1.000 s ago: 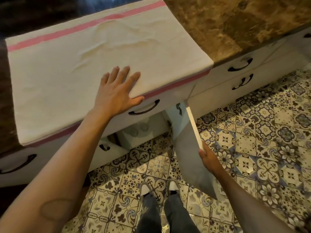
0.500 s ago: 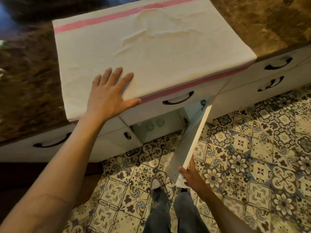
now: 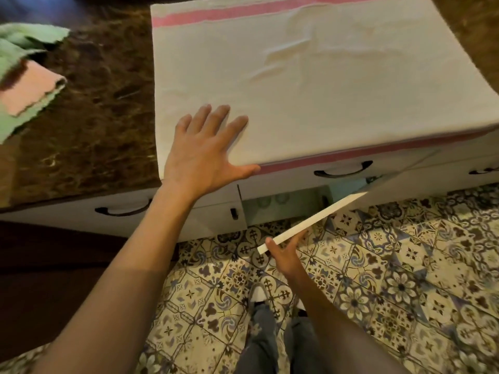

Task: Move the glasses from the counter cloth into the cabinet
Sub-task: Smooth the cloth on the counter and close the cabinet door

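Note:
A cream counter cloth (image 3: 324, 76) with pink stripes covers the counter's front edge; no glasses stand on it. My left hand (image 3: 205, 152) lies flat on its near left corner, fingers spread. Below the counter a white cabinet door (image 3: 313, 220) stands partly open. My right hand (image 3: 283, 252) grips that door's free edge, thumb on the near face. Through the gap, the rims of two glasses (image 3: 272, 201) show dimly inside the cabinet.
A green and pink rag (image 3: 24, 85) lies on the dark marble counter (image 3: 89, 125) at far left. White drawers with dark handles (image 3: 343, 171) run under the counter. My legs (image 3: 272, 338) stand on the patterned tile floor (image 3: 405, 279).
The door has swung toward the cabinet with my right hand on its edge, narrowing the gap. The view has shifted left, bringing the rag into sight. My left hand stays on the cloth.

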